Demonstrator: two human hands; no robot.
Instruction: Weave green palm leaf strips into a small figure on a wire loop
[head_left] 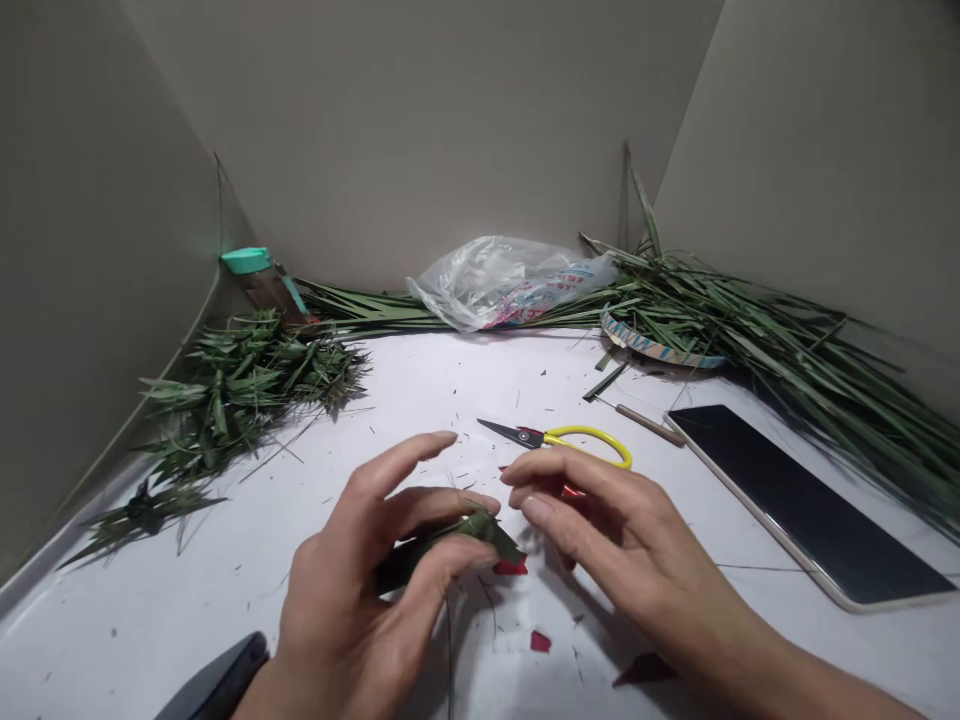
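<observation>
My left hand [375, 560] is closed on a folded green leaf piece [480, 528], pinched between thumb and fingers. Just right of it, my right hand [615, 540] has its thumb and forefinger brought together; whatever lies between their tips is too small to make out. Thin dark strands hang below the leaf. Beyond my right hand lies a pair of scissors with yellow handles [592, 432], its dark blades pointing left. Small red scraps [540, 641] lie on the white tabletop [420, 385] beneath and between my hands.
Spiky woven leaf pieces [225, 385] are heaped at left, before a teal-lidded container [247, 262]. A clear plastic bag [495, 280] rests at the back on long leaves. More leaf strips [720, 300] pile at right, near a thin wooden-handled tool [649, 424] and a phone [802, 500].
</observation>
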